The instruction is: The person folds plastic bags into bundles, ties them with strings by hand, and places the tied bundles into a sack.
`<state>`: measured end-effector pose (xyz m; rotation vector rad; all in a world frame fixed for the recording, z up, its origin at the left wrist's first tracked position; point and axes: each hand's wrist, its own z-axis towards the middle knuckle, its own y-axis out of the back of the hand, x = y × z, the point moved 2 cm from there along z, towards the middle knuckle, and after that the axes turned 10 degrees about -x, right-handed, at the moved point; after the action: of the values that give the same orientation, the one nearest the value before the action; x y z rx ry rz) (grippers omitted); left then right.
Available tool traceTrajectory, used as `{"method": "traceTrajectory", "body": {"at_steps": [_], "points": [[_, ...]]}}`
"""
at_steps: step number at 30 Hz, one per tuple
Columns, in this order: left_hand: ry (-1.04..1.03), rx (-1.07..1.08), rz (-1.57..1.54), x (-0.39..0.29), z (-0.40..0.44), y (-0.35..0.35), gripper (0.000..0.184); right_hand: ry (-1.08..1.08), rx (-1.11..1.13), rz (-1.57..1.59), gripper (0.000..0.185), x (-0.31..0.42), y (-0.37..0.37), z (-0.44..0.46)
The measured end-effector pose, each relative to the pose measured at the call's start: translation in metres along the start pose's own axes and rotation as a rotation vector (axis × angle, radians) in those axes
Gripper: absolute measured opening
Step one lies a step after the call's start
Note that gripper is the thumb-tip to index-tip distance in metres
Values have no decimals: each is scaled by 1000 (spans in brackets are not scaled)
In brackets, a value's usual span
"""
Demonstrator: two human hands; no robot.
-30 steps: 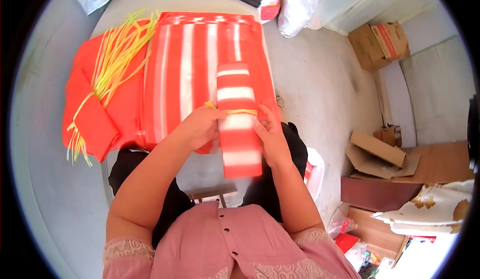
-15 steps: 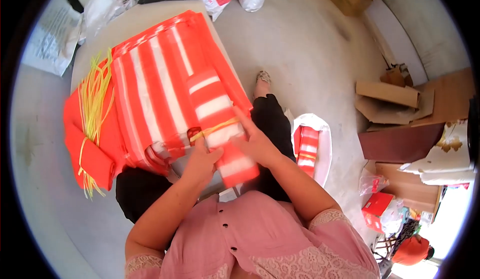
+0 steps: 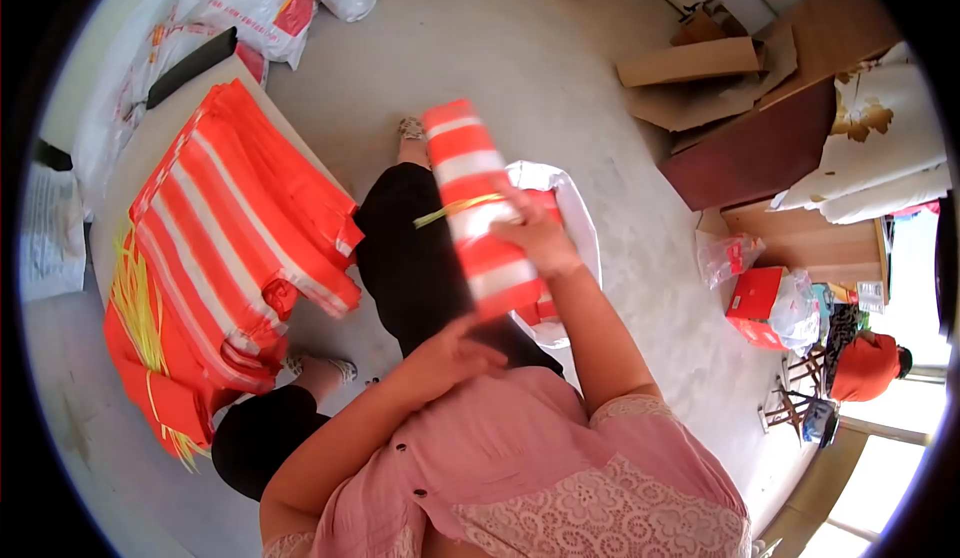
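My right hand (image 3: 540, 236) grips the side of a folded bundle of red-and-white striped plastic bags (image 3: 472, 166), raised above my thigh. A yellow tie (image 3: 462, 205) runs round its middle, with a loose end at the left. Below the bundle, my left hand (image 3: 450, 358) is empty in front of my chest, its fingers loosely apart. A stack of striped bags (image 3: 215, 218) lies on a low surface at the left, with yellow strips (image 3: 135, 293) along its edge. Partly behind the bundle stands a white sack (image 3: 588, 228) with red striped bundles inside.
White plastic bags (image 3: 250, 8) and a black bar (image 3: 192, 66) are at the upper left. An open cardboard box (image 3: 690, 63) lies by furniture at the upper right. A red box (image 3: 755, 298) and a person in orange (image 3: 862, 366) are farther right.
The tied bundle has lifted off the stack and moved right over my thigh in my right hand. My left hand has let go and drawn back. The view has turned rightward.
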<state>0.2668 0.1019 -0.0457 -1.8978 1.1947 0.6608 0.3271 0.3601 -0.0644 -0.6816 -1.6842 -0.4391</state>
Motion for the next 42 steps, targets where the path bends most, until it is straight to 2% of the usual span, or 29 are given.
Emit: {"method": "traceTrajectory", "body": {"at_steps": [2, 4, 6, 9, 11, 13, 16, 19, 25, 31, 37, 40, 42], "points": [[34, 25, -46, -3, 4, 3, 67, 24, -99, 144, 79, -16, 43, 0], [126, 7, -189, -1, 6, 8, 52, 46, -11, 459, 82, -29, 73, -7], [148, 37, -210, -6, 5, 8, 53, 38, 99, 699, 87, -44, 89, -11], [125, 63, -166, -14, 1, 8, 54, -140, -44, 496, 83, -143, 117, -1], [111, 74, -141, -17, -1, 9, 55, -456, -198, 168, 75, -198, 115, -3], [123, 86, -154, -19, -2, 10, 56, -318, -185, -632, 74, -266, 128, -12], [123, 132, -152, -19, 1, 13, 61, -344, -240, -571, 68, -281, 112, -18], [161, 153, -219, -21, 4, 12, 61, -196, -257, -613, 63, -283, 107, -21], [185, 191, -247, -28, 7, 9, 64, -193, -321, -373, 61, -299, 83, -8], [196, 189, -244, -32, 7, 9, 64, -221, -226, -732, 66, -292, 74, -6], [205, 205, -275, -33, 7, 10, 65, -326, -213, -946, 55, -241, 66, -18], [203, 206, -310, -29, 7, 10, 65, -103, -146, -1289, 52, -227, 63, -20], [206, 206, -328, -29, 6, 11, 65, 14, -26, -1367, 53, -243, 62, -15]]}}
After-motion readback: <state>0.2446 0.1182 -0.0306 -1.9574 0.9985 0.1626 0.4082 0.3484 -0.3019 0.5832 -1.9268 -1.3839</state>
